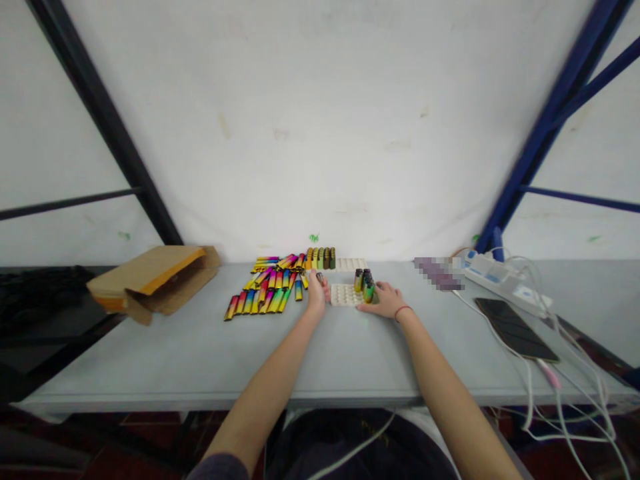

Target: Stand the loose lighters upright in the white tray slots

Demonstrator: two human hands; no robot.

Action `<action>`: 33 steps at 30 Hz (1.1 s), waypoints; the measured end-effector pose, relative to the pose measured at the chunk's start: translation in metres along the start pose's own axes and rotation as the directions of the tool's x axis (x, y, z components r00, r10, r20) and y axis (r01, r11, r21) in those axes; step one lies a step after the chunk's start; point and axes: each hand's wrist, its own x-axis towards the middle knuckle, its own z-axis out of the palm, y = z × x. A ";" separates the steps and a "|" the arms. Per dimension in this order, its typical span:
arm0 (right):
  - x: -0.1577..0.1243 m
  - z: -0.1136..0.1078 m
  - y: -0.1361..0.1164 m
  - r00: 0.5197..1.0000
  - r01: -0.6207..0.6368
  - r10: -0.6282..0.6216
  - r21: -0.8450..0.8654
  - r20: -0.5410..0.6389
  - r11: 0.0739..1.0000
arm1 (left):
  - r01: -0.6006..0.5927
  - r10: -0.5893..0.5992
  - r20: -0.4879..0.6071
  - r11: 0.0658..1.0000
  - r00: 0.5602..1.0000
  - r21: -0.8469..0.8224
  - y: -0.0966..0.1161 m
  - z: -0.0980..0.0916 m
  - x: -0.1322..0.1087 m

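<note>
A white moulded tray (342, 295) lies on the grey table (200, 353), with several rainbow-coloured stick-shaped pieces (365, 283) standing in its right side. My left hand (317, 291) rests at the tray's left edge, its fingers closed on one small dark-tipped piece (320, 277). My right hand (385, 300) lies at the tray's right edge, fingers curled against the standing pieces. A pile of loose rainbow pieces (267, 287) lies just left of my left hand. A second tray (350, 264) behind holds a row of pieces (320, 257).
An open cardboard box (150, 280) lies on its side at the left. At the right are a power strip (493, 270), a dark phone (515, 328) and white cables (550, 393) trailing over the table edge. Metal shelf posts rise on both sides.
</note>
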 end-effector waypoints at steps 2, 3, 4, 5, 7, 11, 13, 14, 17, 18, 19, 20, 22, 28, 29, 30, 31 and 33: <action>0.000 0.000 0.000 1.000 0.004 -0.004 0.003 -0.001 1.000 | 0.009 -0.009 -0.006 1.000 1.000 -0.003 -0.001 0.000 0.001; 0.000 0.000 0.000 1.000 0.005 -0.005 0.005 -0.003 1.000 | 0.012 -0.012 -0.007 1.000 1.000 -0.002 -0.001 0.000 0.002; 0.000 0.000 0.001 1.000 0.007 -0.007 0.005 -0.004 1.000 | 0.012 -0.012 -0.010 1.000 1.000 -0.001 -0.001 0.000 0.002; 0.001 0.000 0.001 1.000 0.007 -0.007 0.007 -0.005 1.000 | 0.011 -0.011 -0.015 1.000 1.000 -0.002 -0.002 0.000 0.003; 0.001 0.001 0.001 1.000 0.007 -0.007 0.010 -0.008 1.000 | 0.000 0.000 -0.027 1.000 1.000 -0.007 -0.003 0.000 0.003; 0.003 0.003 0.002 1.000 0.012 -0.012 0.013 -0.015 1.000 | -0.029 0.030 -0.037 1.000 0.999 0.012 -0.005 0.000 0.004; 0.003 0.003 0.003 1.000 0.012 -0.012 0.011 -0.017 1.000 | -0.036 0.037 -0.031 0.999 0.999 0.035 -0.007 0.000 0.005; 0.003 0.003 0.003 1.000 0.012 -0.012 0.011 -0.016 1.000 | -0.042 0.043 -0.027 0.998 0.999 0.042 -0.008 0.000 0.005; 0.003 0.003 0.002 1.000 0.012 -0.012 0.010 -0.008 1.000 | -0.093 0.094 -0.010 0.994 0.996 0.048 -0.012 -0.002 0.007; 0.003 0.002 0.002 1.000 0.010 -0.010 0.012 -0.006 1.000 | -0.131 0.132 -0.005 0.990 0.991 0.060 -0.013 -0.002 0.007; 0.003 0.002 0.002 1.000 0.007 -0.007 0.013 -0.004 1.000 | -0.184 0.185 0.004 0.979 0.983 0.088 -0.014 -0.003 0.007; 0.002 0.002 0.002 1.000 0.003 -0.003 0.015 -0.005 1.000 | -0.249 0.248 0.022 0.959 0.968 0.133 -0.016 -0.003 0.007; 0.002 0.002 0.001 1.000 -0.002 0.002 0.014 -0.005 1.000 | -0.400 0.384 0.111 0.881 0.917 0.252 -0.019 -0.004 0.007; 0.001 0.001 0.000 1.000 -0.009 0.009 0.010 -0.011 1.000 | -0.781 0.643 0.452 0.439 0.618 0.444 -0.026 -0.002 0.006; 0.001 0.000 -0.001 1.000 -0.013 0.013 0.009 -0.013 1.000 | -0.797 0.631 0.492 0.411 0.600 0.443 -0.028 -0.002 0.007; 0.001 0.000 -0.001 1.000 -0.015 0.015 0.007 -0.013 1.000 | -0.799 0.605 0.525 0.409 0.599 0.440 -0.030 -0.002 0.007; 0.001 0.000 -0.001 1.000 -0.015 0.015 0.005 -0.012 1.000 | -0.793 0.572 0.550 0.423 0.608 0.438 -0.031 -0.002 0.008; 0.000 0.000 -0.001 1.000 -0.013 0.013 0.002 -0.008 1.000 | -0.772 0.513 0.579 0.458 0.634 0.440 -0.035 -0.002 0.009</action>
